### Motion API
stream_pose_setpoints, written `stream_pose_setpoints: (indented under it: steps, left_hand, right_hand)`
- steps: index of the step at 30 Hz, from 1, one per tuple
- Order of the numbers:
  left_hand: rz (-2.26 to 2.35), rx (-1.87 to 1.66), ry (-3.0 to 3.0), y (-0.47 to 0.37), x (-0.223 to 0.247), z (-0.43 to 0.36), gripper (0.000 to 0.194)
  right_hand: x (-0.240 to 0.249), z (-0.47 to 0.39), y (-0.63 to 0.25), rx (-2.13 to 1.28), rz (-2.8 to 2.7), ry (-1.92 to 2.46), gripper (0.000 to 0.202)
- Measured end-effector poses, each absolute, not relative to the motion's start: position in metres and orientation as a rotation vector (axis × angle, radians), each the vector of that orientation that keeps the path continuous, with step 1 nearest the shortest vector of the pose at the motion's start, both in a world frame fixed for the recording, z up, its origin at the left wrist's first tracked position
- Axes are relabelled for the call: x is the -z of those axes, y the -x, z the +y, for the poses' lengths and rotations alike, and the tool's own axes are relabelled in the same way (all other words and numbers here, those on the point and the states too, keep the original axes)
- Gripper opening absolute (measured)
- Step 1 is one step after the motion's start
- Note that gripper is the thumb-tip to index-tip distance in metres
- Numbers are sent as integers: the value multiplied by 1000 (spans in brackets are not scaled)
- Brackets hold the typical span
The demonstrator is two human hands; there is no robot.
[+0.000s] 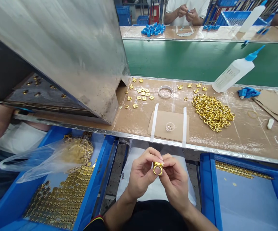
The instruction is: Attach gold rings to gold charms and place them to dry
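A gold-coloured ring (157,168) with a flat top is pinched between the fingertips of both hands, its open band facing me. My left hand (143,171) closes on its left side and my right hand (175,175) on its right. Both are held over my lap, in front of the bench edge. Beyond them lies a cardboard pad (161,128) under two white tape strips, with a small clear ring-shaped piece (169,126) on it. A heap of gold rings (213,112) sits to the right. Several square gold pieces (143,94) are scattered to the left.
Blue crates stand at left (105,173) and right (208,189), both with rows of gold pieces. A metal hood (81,57) covers the bench's left. A tilted white bottle (232,75) stands near the green belt (177,57). A roll of tape (165,91) lies mid-bench. Another person works opposite.
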State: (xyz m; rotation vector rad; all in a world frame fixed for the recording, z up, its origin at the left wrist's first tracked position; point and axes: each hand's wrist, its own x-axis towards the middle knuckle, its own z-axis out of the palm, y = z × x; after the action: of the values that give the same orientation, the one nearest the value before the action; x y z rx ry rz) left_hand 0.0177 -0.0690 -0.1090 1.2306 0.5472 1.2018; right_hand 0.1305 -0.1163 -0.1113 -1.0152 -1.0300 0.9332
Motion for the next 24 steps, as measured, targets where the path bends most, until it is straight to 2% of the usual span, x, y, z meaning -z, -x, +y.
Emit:
stream_pose_setpoints:
  steps: [3, 6, 8, 15, 24]
  left_hand:
    - [547, -1187, -1218, -15, 108, -68, 10]
    - [534, -1151, -1222, -12, 108, -68, 12]
    - [526, -1116, -1213, -11, 107, -68, 12]
    - [516, -1056, -1175, -7, 104, -74, 9]
    - [577, -1121, -1259, -8, 103, -72, 18]
  right_hand:
    - [108, -117, -140, -823, -1193, 1050, 6]
    - [102, -117, -152, -684, -1357, 1032, 30]
    - [97, -116, -157, -641, -1450, 1033, 37]
    - [93, -114, -151, -648, -1391, 1044, 25]
    - [91, -115, -148, -639, -1365, 1068, 18]
